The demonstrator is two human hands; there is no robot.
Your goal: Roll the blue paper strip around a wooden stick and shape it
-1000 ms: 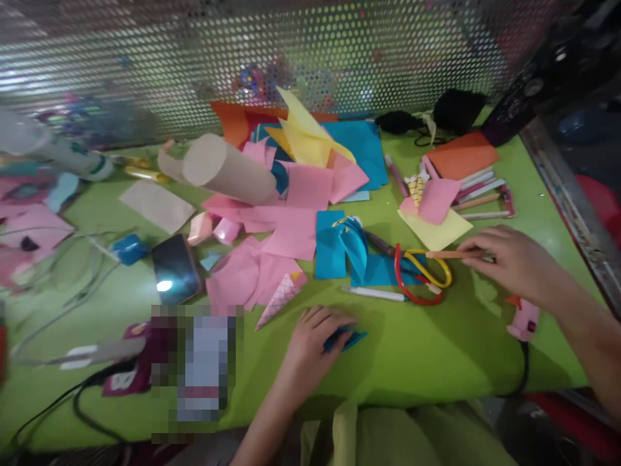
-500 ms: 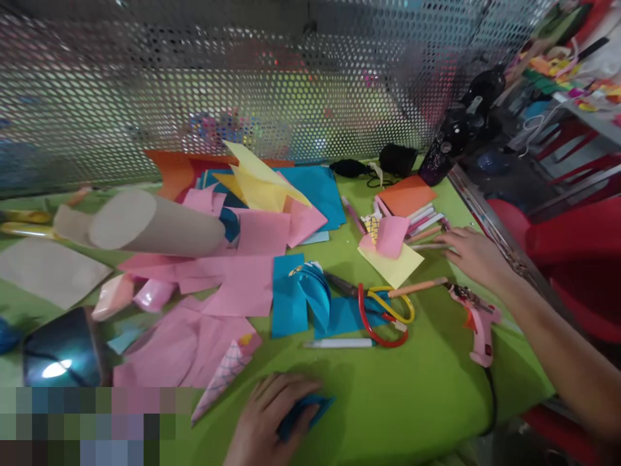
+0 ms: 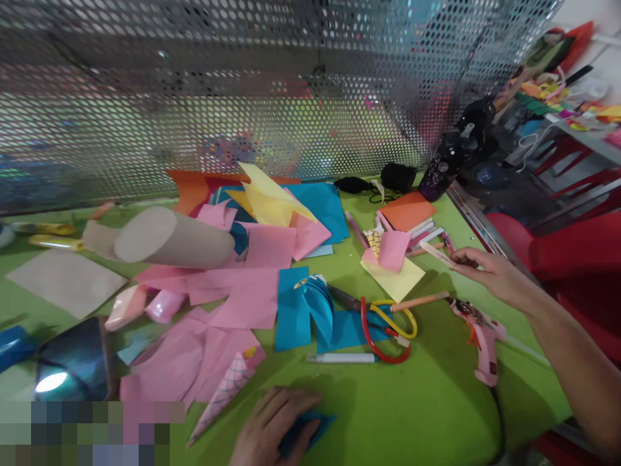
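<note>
A perforated metal screen (image 3: 272, 97) closed off the far side of a green table (image 3: 427, 414) strewn with coloured paper. In the head view, the left hand (image 3: 274, 430) lay at the near edge, pressing flat on a folded blue paper piece (image 3: 310, 428), fingers curled over it. The right hand (image 3: 488, 272), out at the right, pinched a pale stick (image 3: 436, 252) lifted just clear of the pens (image 3: 424, 234).

The work looked to be at a tool-fetching stage; bringing the stick back to the blue piece would call for a steady left-hand hold. A pink glue gun (image 3: 480, 336) lay near the right wrist, scissors (image 3: 388, 323) to its left.

The blue piece was mostly covered by the hand, the frame cut off the left wrist, and the near-left corner was pixelated.
</note>
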